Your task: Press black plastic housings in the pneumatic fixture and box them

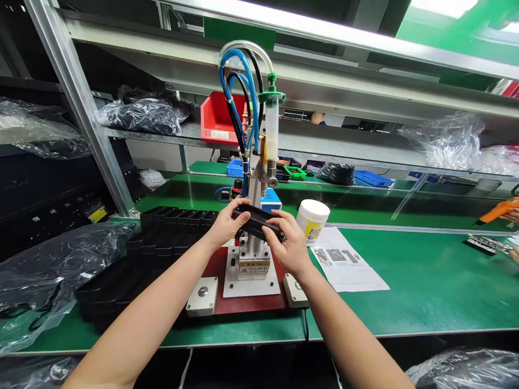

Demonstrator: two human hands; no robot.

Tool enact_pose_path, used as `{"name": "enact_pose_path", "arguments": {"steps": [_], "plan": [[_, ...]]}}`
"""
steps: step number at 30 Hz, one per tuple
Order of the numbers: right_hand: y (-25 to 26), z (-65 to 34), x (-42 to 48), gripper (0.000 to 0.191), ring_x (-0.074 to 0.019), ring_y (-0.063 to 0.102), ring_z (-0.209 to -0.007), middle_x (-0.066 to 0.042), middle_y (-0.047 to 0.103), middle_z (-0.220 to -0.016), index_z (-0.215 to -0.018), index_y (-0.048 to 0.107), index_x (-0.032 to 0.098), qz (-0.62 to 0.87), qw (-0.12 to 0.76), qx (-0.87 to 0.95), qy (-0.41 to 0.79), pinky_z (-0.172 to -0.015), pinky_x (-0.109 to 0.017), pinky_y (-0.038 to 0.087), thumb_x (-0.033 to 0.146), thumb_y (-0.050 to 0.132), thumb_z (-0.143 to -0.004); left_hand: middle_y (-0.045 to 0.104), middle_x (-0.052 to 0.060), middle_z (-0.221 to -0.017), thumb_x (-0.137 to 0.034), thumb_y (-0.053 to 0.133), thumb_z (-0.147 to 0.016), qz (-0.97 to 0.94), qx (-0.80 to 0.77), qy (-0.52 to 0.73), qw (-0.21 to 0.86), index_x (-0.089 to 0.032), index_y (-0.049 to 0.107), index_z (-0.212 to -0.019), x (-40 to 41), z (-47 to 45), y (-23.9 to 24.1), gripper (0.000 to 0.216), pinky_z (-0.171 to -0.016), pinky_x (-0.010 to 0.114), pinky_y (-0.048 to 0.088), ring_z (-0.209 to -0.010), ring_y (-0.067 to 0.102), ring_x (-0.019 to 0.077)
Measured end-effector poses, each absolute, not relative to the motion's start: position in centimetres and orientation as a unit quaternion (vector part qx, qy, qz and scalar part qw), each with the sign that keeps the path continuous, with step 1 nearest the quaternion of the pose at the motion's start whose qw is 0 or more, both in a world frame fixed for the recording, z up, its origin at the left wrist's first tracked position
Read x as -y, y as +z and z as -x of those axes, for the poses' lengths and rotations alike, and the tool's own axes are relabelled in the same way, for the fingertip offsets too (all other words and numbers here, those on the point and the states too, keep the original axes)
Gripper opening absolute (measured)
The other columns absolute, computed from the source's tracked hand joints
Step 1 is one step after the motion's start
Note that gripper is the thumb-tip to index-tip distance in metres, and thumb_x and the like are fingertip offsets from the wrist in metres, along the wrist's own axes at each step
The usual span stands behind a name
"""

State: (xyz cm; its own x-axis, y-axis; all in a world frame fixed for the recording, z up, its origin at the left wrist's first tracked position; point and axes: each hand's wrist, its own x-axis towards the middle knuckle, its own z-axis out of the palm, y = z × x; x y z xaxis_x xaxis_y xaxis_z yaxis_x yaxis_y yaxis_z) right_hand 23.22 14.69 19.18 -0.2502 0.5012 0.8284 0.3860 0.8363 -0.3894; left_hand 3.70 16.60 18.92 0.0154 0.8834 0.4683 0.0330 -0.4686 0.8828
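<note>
My left hand (225, 224) and my right hand (286, 243) together grip a flat black plastic part (257, 221), one at each end, fingers pinched on it. The part is held just under the nozzle of a dispensing machine (259, 162), which has a clear syringe with a green cap and blue and black hoses. Below the part stands the machine's metal fixture with a yellow warning label (253, 268), on a dark red base plate with two grey push buttons (203, 292).
Black trays (170, 237) are stacked left of the machine, with plastic bags (48, 265) beside them. A white jar (312, 219) and a printed sheet (348, 265) lie to the right on the green mat. Another person's hand with an orange tool (503, 209) is at the far right.
</note>
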Motion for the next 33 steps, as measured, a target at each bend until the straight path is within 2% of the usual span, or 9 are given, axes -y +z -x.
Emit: {"name": "enact_pose_path", "arguments": {"steps": [6,11,18,29,33], "plan": [[19.3,-22.7,-14.8,0.015,-0.0276,0.057,-0.116,-0.015,0.064,-0.118,-0.085,0.064,0.018,0.238,0.587,0.773,0.035,-0.100,-0.047,0.046,0.023,0.054,-0.096,0.060,0.003,-0.091,-0.058,0.063,-0.080,-0.593,-0.380,0.628,0.330,-0.020,0.063,-0.104,-16.3,-4.7,18.3,0.045,-0.069,0.027,0.043,-0.074,0.052,0.0154],[18.9,-21.7,-15.5,0.022,-0.0247,0.066,-0.096,-0.012,0.070,-0.101,-0.076,0.063,0.019,0.218,0.641,0.734,0.054,-0.086,-0.043,0.053,0.018,0.053,-0.095,0.061,0.003,-0.085,-0.049,0.049,-0.089,-0.567,-0.390,0.670,0.279,-0.019,0.066,-0.092,-16.7,-5.7,18.3,0.035,-0.072,0.028,0.040,-0.077,0.052,0.0164],[18.4,-20.9,-15.6,0.025,-0.0238,0.067,-0.091,-0.012,0.071,-0.095,-0.080,0.069,0.016,0.220,0.683,0.694,0.054,-0.080,-0.042,0.054,0.013,0.048,-0.094,0.064,0.002,-0.078,-0.040,0.049,-0.084,-0.543,-0.411,0.697,0.224,-0.019,0.069,-0.085,-16.9,-6.3,18.1,0.029,-0.070,0.030,0.040,-0.073,0.053,0.0177],[18.0,-20.9,-15.5,0.027,-0.0263,0.067,-0.094,-0.010,0.071,-0.099,-0.084,0.069,0.020,0.234,0.673,0.701,0.031,-0.082,-0.047,0.055,0.016,0.045,-0.094,0.068,0.003,-0.089,-0.037,0.044,-0.085,-0.532,-0.442,0.693,0.202,-0.020,0.070,-0.089,-16.6,-6.7,17.7,0.031,-0.073,0.031,0.043,-0.082,0.058,0.0204],[17.9,-20.9,-15.8,0.025,-0.0256,0.066,-0.094,-0.011,0.070,-0.098,-0.082,0.068,0.019,0.211,0.685,0.697,0.025,-0.083,-0.046,0.055,0.014,0.046,-0.094,0.066,0.004,-0.089,-0.040,0.045,-0.085,-0.525,-0.444,0.689,0.230,-0.020,0.069,-0.088,-16.7,-6.6,17.6,0.031,-0.074,0.031,0.042,-0.081,0.056,0.0200]]}}
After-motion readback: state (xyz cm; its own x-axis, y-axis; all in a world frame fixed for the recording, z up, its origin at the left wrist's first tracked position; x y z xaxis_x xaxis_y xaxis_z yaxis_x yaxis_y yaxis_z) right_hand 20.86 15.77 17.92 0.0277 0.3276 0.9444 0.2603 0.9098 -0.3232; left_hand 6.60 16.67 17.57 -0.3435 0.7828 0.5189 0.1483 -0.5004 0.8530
